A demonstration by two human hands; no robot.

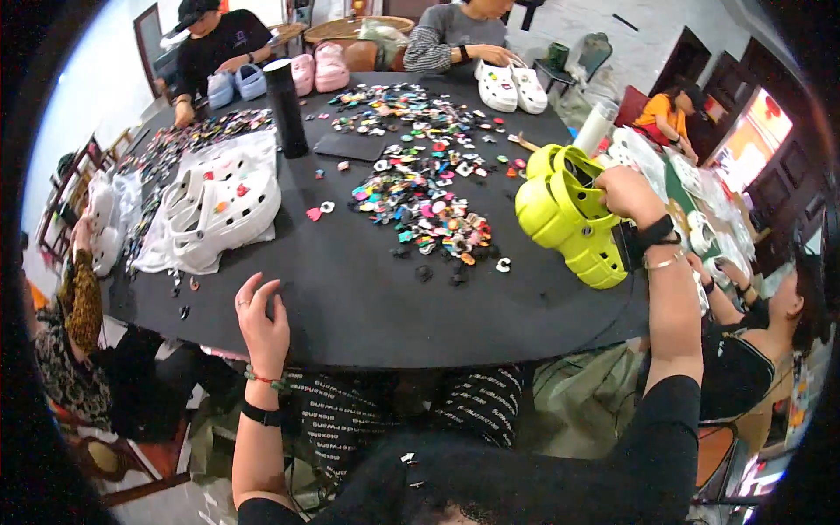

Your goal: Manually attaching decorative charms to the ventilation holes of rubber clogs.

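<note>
"Black cloth of the wearer's short-sleeved shirt (542, 477) fills the bottom of the frame, closest of all. How is the right hand (632, 194)?"

"Gripping, I'd say. It's right of centre, fingers bent at the opening of a pair of chunky, lime-green, moulded clogs (564, 226) with round holes."

"So how do the clogs sit against that hand?"

"Touching it, their bulk spreading left and below the fingers. Whether the soles rest on the wide, matte black tabletop (367, 306), I can't tell from here."

"And the left hand (265, 324)?"

"Open, fingers loosely parted and pointing up, left of centre over the tabletop's near edge. It's well apart from the clogs."

"What lies between?"

"Small, multicoloured charms (429, 201) in a scattered heap, mid-frame and up toward the top. Left of it, chunky white clogs (232, 219) with holes rest on crumpled white plastic (255, 149), and a tall black cylinder (285, 109) with a pale top stands behind them."
</note>
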